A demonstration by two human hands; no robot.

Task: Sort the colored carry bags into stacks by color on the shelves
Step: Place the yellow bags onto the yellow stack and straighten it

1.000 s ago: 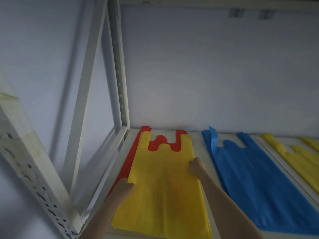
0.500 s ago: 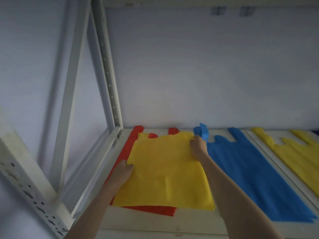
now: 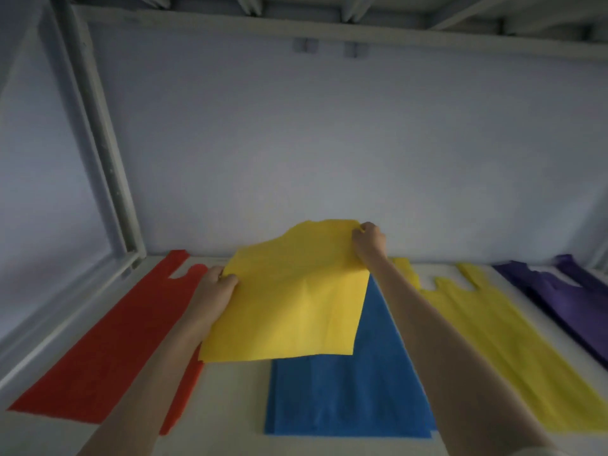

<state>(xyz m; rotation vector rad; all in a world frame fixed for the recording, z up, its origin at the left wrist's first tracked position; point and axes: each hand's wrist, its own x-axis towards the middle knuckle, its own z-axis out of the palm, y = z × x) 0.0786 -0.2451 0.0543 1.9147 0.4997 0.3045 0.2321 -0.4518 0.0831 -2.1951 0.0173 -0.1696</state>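
Observation:
I hold a yellow carry bag lifted off the shelf, above the gap between the red and blue stacks. My left hand grips its left edge. Its far right corner is pinched by my right hand. A red bag stack lies flat at the left. The blue stack sits in the middle, partly hidden under the held bag. A yellow stack lies to the right of my right arm, and a purple stack is at the far right.
The white shelf board carries all the stacks. A grey metal upright stands at the back left. The pale wall closes the back, and the underside of the shelf above runs overhead.
The yellow bag has come off the red stack and moved right, over the blue stack. Both hands kept their hold. The view panned right, bringing the purple stack into sight.

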